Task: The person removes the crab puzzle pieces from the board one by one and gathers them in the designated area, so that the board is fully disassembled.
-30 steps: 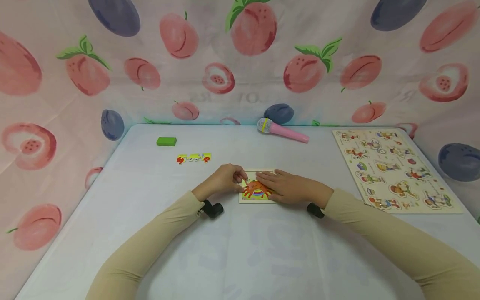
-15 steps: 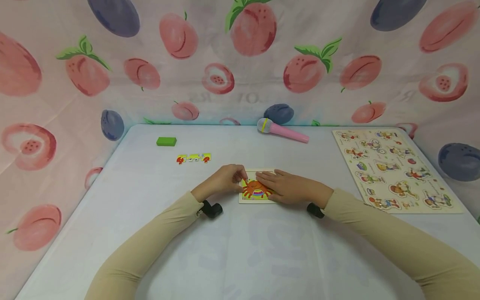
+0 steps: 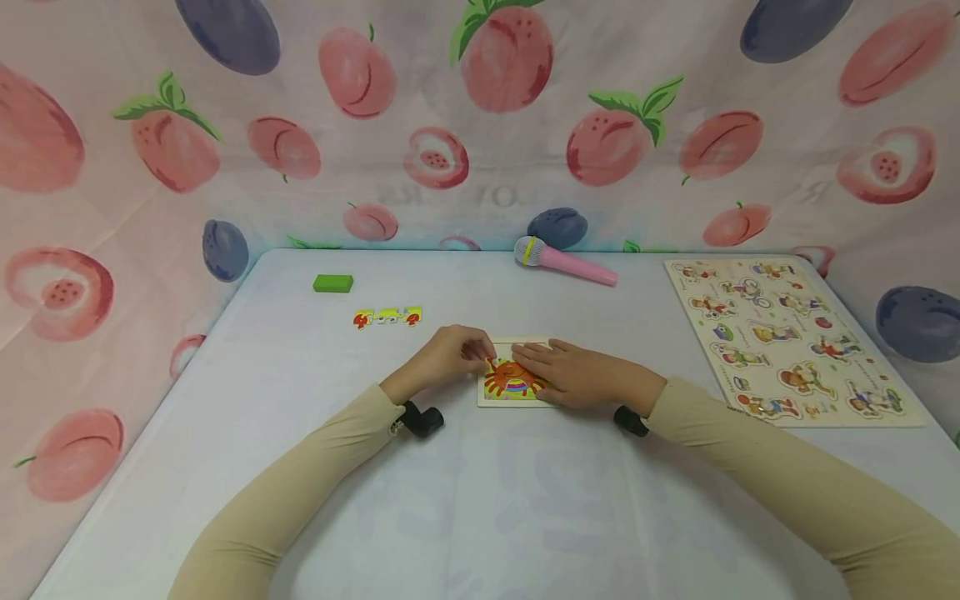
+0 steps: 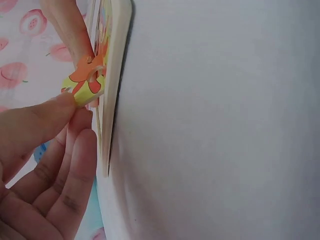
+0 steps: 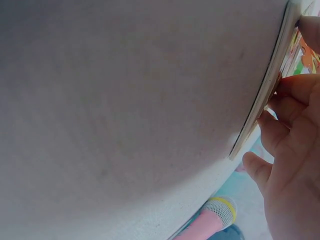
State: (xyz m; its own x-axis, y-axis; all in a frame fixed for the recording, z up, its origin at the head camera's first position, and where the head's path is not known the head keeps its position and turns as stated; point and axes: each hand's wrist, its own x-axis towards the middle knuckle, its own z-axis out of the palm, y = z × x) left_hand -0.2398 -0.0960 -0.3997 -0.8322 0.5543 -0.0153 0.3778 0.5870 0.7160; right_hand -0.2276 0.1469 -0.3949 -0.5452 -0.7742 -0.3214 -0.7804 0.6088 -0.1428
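Note:
A small crab jigsaw puzzle in a pale wooden frame (image 3: 517,403) lies flat on the white table. My left hand (image 3: 453,354) is at its left side and pinches a yellow and orange puzzle piece (image 4: 85,82) between thumb and forefinger. That piece is tilted up at the frame's edge in the left wrist view, its far end close over the puzzle. My right hand (image 3: 588,375) rests palm down across the puzzle's right part with fingers extended, hiding that side. In the right wrist view its fingertips touch the frame.
Several joined puzzle pieces (image 3: 387,317) lie at the back left, near a green block (image 3: 333,283). A pink toy microphone (image 3: 566,262) lies at the back edge. The large picture board (image 3: 795,342) takes up the right side.
My left hand has shifted very slightly up and left at the puzzle's left edge, still pinching the piece. The right hand has stayed in place.

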